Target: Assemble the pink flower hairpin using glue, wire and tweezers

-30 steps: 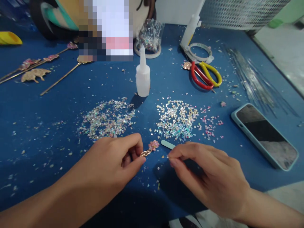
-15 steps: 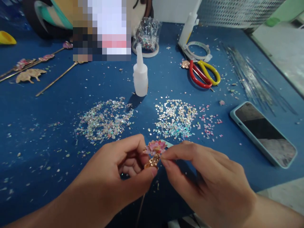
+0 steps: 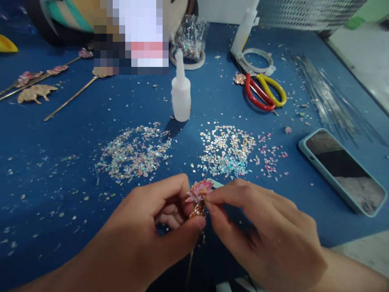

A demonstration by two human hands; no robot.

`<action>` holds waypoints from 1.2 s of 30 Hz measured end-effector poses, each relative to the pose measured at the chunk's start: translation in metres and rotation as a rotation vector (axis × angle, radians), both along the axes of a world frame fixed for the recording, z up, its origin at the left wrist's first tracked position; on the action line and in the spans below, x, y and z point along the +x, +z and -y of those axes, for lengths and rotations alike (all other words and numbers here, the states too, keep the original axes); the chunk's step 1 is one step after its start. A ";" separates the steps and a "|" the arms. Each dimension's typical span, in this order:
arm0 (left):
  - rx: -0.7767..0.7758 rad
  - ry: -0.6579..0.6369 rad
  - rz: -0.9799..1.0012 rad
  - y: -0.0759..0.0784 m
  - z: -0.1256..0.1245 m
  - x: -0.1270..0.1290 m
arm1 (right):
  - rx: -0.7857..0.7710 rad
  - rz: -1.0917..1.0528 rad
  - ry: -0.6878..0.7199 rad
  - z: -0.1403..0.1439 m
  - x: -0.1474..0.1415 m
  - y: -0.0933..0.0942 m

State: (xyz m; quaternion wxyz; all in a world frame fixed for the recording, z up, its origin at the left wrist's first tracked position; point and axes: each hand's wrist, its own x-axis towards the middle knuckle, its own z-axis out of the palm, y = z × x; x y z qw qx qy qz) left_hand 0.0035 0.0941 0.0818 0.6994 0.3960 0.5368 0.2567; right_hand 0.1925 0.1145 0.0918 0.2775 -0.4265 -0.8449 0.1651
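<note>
A small pink flower ornament [image 3: 199,190] on a gold stem is pinched between the fingers of the left hand [image 3: 158,227], and one of its petals is gripped by the closed fingertips of the right hand [image 3: 261,227]; it is held above the blue desk [image 3: 60,134], well in front of the white glue bottle [image 3: 181,93]. Two heaps of iridescent flakes [image 3: 226,152] are spread just in front of the bottle, red and yellow scissors [image 3: 264,93] lie to its right, and a phone [image 3: 343,170] rests further right.

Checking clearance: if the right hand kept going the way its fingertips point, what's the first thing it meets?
The right hand points left, fingertips already at the pink flower ornament. Straight on it would press into that, then the left hand pinching its gold base. Depth looks matched, not certain.
</note>
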 end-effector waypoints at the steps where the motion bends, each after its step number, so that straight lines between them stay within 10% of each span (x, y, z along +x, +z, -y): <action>1: -0.004 -0.004 0.007 0.001 0.001 -0.001 | 0.004 0.002 0.000 0.000 0.000 0.000; 36: -0.150 0.050 0.108 0.010 -0.015 0.004 | 0.056 -0.061 0.194 -0.004 0.013 0.002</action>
